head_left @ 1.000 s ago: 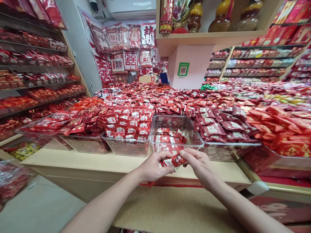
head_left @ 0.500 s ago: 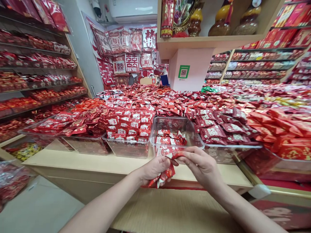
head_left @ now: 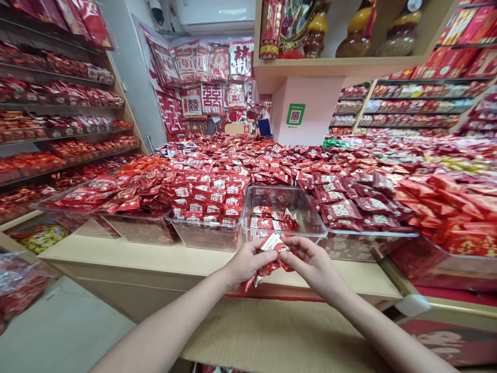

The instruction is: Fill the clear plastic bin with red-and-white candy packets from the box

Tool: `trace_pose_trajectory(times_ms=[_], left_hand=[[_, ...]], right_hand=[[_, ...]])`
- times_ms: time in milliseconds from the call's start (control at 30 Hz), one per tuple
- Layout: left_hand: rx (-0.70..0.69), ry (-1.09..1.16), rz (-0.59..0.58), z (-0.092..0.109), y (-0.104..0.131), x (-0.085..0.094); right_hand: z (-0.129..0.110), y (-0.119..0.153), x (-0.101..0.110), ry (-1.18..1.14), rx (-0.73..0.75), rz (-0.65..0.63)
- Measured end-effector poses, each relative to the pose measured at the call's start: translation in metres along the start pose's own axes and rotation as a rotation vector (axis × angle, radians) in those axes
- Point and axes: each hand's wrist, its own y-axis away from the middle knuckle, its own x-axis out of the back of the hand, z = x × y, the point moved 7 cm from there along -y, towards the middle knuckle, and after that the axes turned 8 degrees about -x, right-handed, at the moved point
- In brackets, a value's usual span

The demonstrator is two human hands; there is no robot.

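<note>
Several small red and white packets (head_left: 274, 245) are bunched between my two hands, in front of the clear bin. My left hand (head_left: 252, 261) is closed round them, its thumb on the front of the top packet, with more packets hanging below the fingers. My right hand (head_left: 310, 264) pinches the right side of the same packets, thumb in front and fingers behind. Just beyond, a clear plastic bin (head_left: 283, 194) holds a small stack of red packets (head_left: 272, 221), its far part bare. The lower packets are partly hidden by my fingers.
Bins heaped with red packets (head_left: 209, 199) stand to the left, and dark red ones (head_left: 341, 207) to the right. The wooden counter edge (head_left: 147, 259) runs below them. A display shelf (head_left: 334, 65) overhangs the counter; stocked shelves line both sides.
My hands have come together round the packets. The top packet now faces up with its white part showing, and my right hand has moved slightly down and left onto it.
</note>
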Motion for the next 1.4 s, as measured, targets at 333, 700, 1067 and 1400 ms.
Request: trace_pose_trajectory(times_ms=[333,700,1067,1400], left_hand=[[-0.042,-0.047,0.038,-0.003,-0.003,0.003],[0.080,-0.506,-0.087,-0.042,-0.003,0.011],[0.256,-0.582,-0.207,-0.066,0.001,0.016],[0.311,-0.636,-0.254,-0.067,0.002,0.019]], right_hand=[[0.006,-0.002,-0.003,-0.082,-0.117,-0.070],[-0.066,-0.068,0.037,0.606,0.188,0.271],[0.018,-0.170,0.020,0.508,-0.368,0.112],[0.025,-0.177,0.008,0.600,-0.475,-0.032]])
